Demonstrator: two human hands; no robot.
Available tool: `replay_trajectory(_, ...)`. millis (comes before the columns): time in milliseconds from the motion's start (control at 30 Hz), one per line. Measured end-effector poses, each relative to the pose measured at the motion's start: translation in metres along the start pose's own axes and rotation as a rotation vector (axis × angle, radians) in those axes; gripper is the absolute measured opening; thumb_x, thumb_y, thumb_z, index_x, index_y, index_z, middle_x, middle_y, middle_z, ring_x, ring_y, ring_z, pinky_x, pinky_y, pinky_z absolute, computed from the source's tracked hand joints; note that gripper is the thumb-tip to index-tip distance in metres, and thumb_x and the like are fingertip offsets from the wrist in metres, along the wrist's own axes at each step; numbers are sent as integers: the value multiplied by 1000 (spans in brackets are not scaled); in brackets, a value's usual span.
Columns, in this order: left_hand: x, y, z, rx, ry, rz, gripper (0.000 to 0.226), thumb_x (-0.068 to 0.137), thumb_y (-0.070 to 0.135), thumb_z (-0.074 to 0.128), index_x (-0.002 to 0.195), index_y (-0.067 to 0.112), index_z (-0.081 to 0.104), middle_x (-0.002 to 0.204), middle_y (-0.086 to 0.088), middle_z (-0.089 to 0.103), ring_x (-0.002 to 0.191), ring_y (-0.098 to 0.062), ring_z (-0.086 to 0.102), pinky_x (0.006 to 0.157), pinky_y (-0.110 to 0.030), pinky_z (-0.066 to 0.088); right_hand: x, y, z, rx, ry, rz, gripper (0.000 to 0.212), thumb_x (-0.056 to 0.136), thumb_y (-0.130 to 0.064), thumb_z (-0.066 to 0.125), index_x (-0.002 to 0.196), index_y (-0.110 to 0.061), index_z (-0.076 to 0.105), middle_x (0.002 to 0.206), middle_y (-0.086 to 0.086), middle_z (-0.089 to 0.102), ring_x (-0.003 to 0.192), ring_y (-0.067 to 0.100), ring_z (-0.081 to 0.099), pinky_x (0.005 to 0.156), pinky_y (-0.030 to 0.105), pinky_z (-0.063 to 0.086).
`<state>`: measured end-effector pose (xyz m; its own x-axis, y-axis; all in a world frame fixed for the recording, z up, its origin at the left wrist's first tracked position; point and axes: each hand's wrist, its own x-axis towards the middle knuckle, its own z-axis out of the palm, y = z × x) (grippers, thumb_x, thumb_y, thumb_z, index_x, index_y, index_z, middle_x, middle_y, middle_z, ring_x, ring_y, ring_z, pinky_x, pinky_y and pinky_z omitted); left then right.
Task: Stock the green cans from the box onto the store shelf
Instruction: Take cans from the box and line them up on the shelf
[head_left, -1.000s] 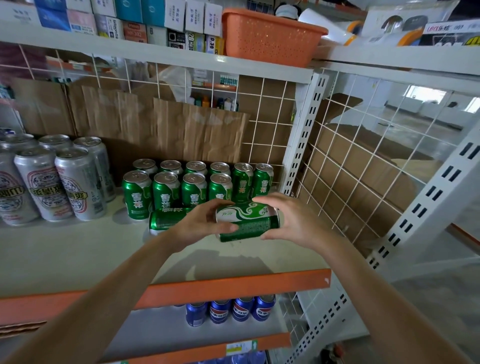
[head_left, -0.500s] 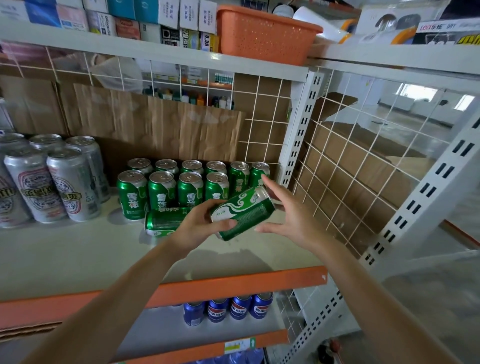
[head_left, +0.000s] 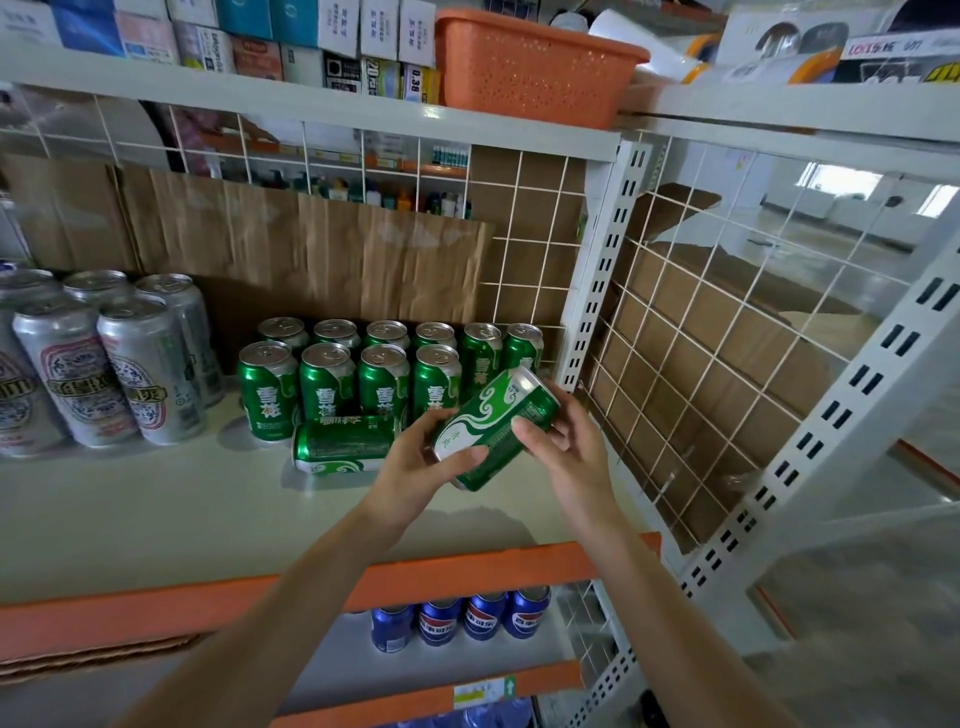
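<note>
Green can tilted at frame centre; left hand fingers clamped round its base, right hand pinching its side. Step: placing. Next: stand it upright beside standing cans on shelf.

The upright green cans carry white characters 雪花 on their fronts. On the top shelf, a yellow box reads 0.38 and the neighbouring box shows 20. Blue cans below bear the Pepsi roundel. Print on the tilted green can and silver cans is too blurred to read.
</note>
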<state>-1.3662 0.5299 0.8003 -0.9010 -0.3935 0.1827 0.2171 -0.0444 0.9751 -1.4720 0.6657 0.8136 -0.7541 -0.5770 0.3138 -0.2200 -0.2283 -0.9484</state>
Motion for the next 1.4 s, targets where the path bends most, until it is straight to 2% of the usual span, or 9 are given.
replay_trajectory(333,7,6,-8,179,-70,24,80,53,41,77,122,10,51,109,-9,66,101,-21,63,87,-32,53,21,-34,-5,-264,-145,-69,62,51,-42,77,108,-34,56,101,-16,66,93,-3,63,75,15,50)
replay_trajectory(467,10,11,-6,214,-122,39,71,54,38,77,118,20,52,110,-9,65,102,-19,63,88,-31,53,30,-46,-6,-438,-236,-58,80,50,-52,76,122,-23,56,111,-10,65,102,5,62,83,18,50)
replay_trajectory(600,11,12,-4,252,-137,46,74,54,40,77,120,17,52,109,-9,65,99,-19,64,84,-27,53,33,-53,-7,-528,-273,-53,79,60,-38,85,130,-17,53,118,-2,62,104,9,59,84,23,47)
replay_trajectory(700,10,15,-2,250,-125,64,69,54,40,76,115,17,55,104,-7,67,94,-16,65,80,-21,52,31,-55,-6,-527,-260,-43,70,68,-30,82,130,-19,51,121,-1,61,106,10,57,87,25,47)
replay_trajectory(800,7,16,0,216,-112,63,69,56,40,76,117,14,56,105,-4,69,97,-15,65,84,-25,52,28,-53,-5,-483,-239,-29,74,65,-43,81,130,-27,50,119,-4,61,108,11,58,90,27,49)
replay_trajectory(933,4,17,-2,88,-146,14,67,60,33,75,119,8,56,108,-5,69,102,-20,66,83,-28,53,20,-49,-6,-218,-247,27,55,67,-32,81,115,-35,55,111,-8,64,102,4,62,81,20,51)
replay_trajectory(1133,-1,21,-5,88,-258,-24,66,66,32,71,125,10,53,116,-2,67,107,-16,63,82,-22,51,17,-40,-7,-34,-243,79,42,72,-14,66,112,-24,60,99,-9,71,101,11,65,87,27,51)
replay_trajectory(1300,-3,21,-4,100,-287,-29,66,69,29,70,128,6,50,121,-7,64,111,-20,61,86,-25,50,15,-39,-6,-39,-228,65,46,62,-25,77,106,-24,65,104,-6,71,104,13,64,89,30,49)
replay_trajectory(1400,-3,21,-6,87,-295,-39,66,69,29,71,129,10,50,122,-6,63,112,-21,61,88,-27,50,12,-41,-5,-43,-196,24,47,61,-24,78,106,-21,64,100,-8,72,100,9,65,81,22,51)
